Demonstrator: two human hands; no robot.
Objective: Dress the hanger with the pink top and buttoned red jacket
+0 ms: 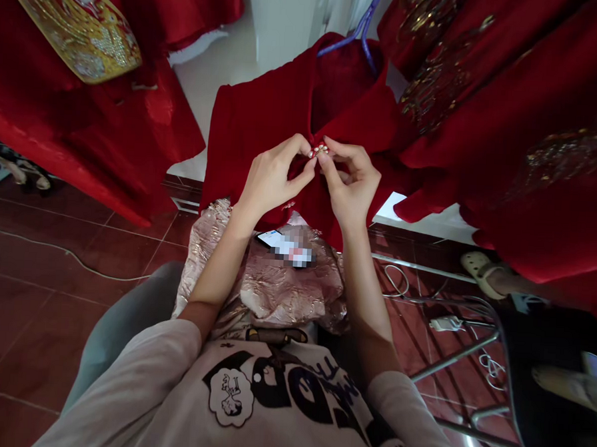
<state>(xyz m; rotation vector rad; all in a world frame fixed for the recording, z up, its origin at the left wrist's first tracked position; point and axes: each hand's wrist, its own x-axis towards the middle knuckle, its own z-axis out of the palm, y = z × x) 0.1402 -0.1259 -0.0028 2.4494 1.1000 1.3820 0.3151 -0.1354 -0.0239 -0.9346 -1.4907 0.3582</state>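
A dark red velvet garment [264, 121] hangs in front of me on a purple hanger [361, 30]. At its front edge sits a small pearl-and-gold clasp [320, 149]. My left hand [273, 179] pinches the clasp and the red cloth from the left. My right hand [350, 183] pinches the same clasp from the right, fingers curled. The two hands meet at the clasp. A shiny pink-gold cloth [280, 286] lies on my lap with a phone [285, 244] on top of it.
More red embroidered garments [514, 115] hang at the right and another red garment [84, 119] at the left. A cable [71, 255] runs over the red tiled floor. A metal frame [462, 355] stands at the right, near another person's sandalled foot [481, 268].
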